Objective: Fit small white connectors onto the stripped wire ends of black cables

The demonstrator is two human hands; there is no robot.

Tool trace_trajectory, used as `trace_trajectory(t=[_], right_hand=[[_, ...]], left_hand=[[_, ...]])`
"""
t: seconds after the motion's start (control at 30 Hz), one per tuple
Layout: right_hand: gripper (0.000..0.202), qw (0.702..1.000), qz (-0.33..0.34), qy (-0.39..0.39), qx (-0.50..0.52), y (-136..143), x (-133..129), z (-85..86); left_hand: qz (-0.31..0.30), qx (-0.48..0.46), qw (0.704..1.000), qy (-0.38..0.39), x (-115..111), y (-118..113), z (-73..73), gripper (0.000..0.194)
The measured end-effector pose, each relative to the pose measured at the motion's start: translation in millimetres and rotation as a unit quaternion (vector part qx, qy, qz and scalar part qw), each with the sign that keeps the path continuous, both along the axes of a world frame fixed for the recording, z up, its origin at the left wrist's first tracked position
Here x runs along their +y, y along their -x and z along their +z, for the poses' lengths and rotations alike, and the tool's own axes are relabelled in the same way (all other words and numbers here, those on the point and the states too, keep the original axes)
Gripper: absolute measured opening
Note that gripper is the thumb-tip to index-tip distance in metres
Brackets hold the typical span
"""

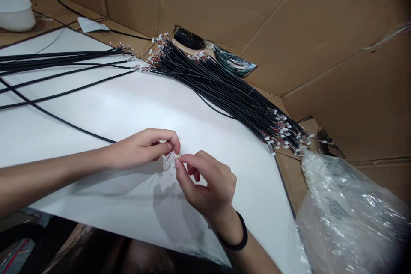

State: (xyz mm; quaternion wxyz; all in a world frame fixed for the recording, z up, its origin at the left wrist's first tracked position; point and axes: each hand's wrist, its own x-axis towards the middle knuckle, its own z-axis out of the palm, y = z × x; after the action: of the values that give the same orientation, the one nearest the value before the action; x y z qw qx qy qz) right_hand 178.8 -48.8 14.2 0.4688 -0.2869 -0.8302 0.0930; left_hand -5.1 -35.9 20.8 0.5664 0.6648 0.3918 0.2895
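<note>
My left hand (pixel 144 149) is closed over the table with thumb and index finger pinched on the thin wires (pixel 168 158) at the end of a black cable (pixel 64 118). That cable comes in from the left and passes beneath the hand. Facing it, my right hand (pixel 208 182) is closed in a pinch at the same fine wires, its fingertips almost touching the left ones. A tiny pale bit shows between the fingertips, too small to name. Several loose wire ends stick out around the left fingers.
A thick bundle of black cables (pixel 212 81) with small white connectors lies along the back of the white tabletop (pixel 122 98). More black cables (pixel 58 62) stretch left. A clear plastic bag (pixel 349 214) sits at right, a white bowl (pixel 16 13) back left. Cardboard walls (pixel 257 4) enclose the table.
</note>
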Motion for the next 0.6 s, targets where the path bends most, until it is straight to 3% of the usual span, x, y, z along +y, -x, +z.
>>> trace_trajectory(t=[0.1,0.27,0.43,0.6], right_hand=[[0.014,0.998,-0.006,-0.050,-0.043,-1.4,0.1,-2.3],[0.015,0.994,0.002,-0.081,-0.074,-3.5,0.3,-5.1],[0.017,1.000,0.006,0.018,-0.013,-3.0,-0.6,-1.2],[0.007,0.981,-0.004,0.187,0.057,-2.6,-0.8,6.8]], left_hand=[[0.001,-0.015,0.998,0.057,0.0,-0.1,2.5,0.019],[0.001,-0.037,0.999,0.040,0.5,0.6,3.9,0.017],[0.006,-0.054,0.998,0.020,-0.5,2.4,5.0,0.013],[0.020,-0.057,0.998,0.010,-1.7,2.6,6.6,0.013]])
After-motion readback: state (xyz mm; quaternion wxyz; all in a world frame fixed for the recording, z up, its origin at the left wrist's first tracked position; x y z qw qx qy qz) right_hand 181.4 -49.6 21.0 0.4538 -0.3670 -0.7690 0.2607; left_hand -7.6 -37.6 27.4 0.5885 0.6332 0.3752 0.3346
